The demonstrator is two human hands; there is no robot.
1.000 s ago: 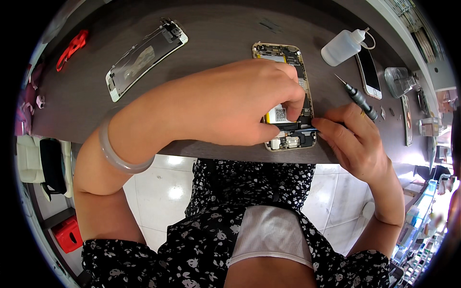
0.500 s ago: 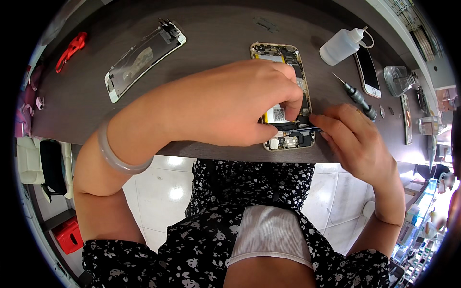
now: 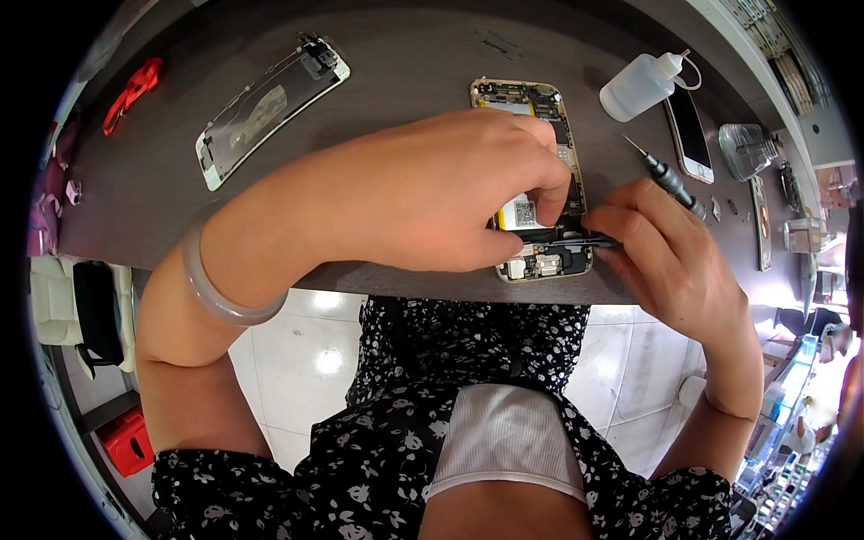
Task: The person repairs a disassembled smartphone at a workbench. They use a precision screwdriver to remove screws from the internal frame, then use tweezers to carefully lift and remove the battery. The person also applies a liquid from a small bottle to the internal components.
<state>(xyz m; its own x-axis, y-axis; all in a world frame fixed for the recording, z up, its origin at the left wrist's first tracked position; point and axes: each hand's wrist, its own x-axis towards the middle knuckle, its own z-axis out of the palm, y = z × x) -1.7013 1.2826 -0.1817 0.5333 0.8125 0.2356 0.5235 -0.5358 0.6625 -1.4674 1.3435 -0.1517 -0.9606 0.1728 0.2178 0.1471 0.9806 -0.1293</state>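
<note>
Under our left hand (image 3: 423,193), opened phone (image 3: 540,180) unmoved; fingers stay pressed down, right hand (image 3: 670,261) keeps pinching thin black tool (image 3: 585,241).

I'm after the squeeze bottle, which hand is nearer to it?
Right. The right hand lies just below the white squeeze bottle, beside the screwdriver; the left hand rests on the opened phone, farther left.

head cam | looks steeply down, close over table edge (image 3: 405,54) | fisheye, single view
</note>
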